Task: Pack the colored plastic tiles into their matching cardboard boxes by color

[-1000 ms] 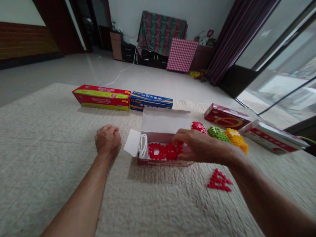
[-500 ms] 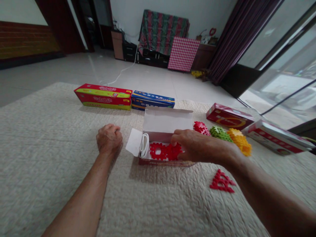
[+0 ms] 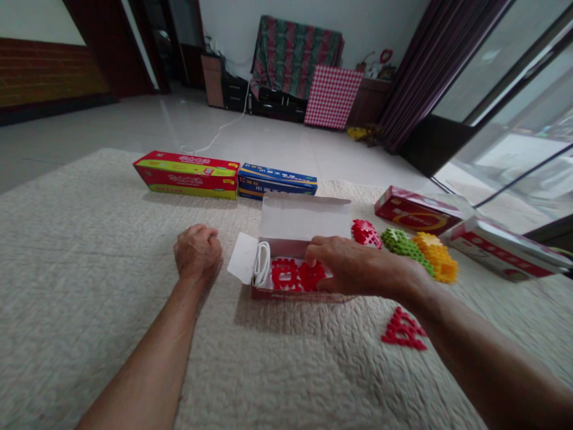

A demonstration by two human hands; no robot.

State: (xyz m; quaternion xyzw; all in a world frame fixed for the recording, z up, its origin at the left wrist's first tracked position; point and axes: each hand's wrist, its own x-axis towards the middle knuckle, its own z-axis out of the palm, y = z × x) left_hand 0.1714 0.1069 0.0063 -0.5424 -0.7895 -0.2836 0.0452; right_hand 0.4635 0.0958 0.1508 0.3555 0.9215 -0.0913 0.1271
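While holding the right hand (image 3: 340, 263) down inside an open cardboard box with reddish outer walls and a white-lined lid (image 3: 308, 218), touches a red plastic plate with toothed edges (image 3: 307, 276), partly hidden by the fingers. Has thumb and fingertips part-way apart at the plate's right side; cannot tell whether gripping it or just pressing. Just left of it, in the same box, note a square-holed red plastic plate (image 3: 277, 276) and, at the left end, a folded white cable (image 3: 262, 264). Rests the left hand (image 3: 198, 252), curled into a loose fist, on a cream quilted cover (image 3: 250, 370), near the box but apart from it; cannot tell, with the palm hidden, about anything inside. Near the right forearm, note a flat red plastic lattice triangle (image 3: 405, 330); beyond that arm, in a row, a red latticed block (image 3: 366, 232), a green latticed block (image 3: 405, 246) and a yellow latticed block (image 3: 436, 257). Past the box, find a long red-and-yellow carton (image 3: 190, 173) beside a blue printed carton (image 3: 277, 182); farther right, a dark red carton (image 3: 414, 210) close to a white-and-red carton (image 3: 508, 248).
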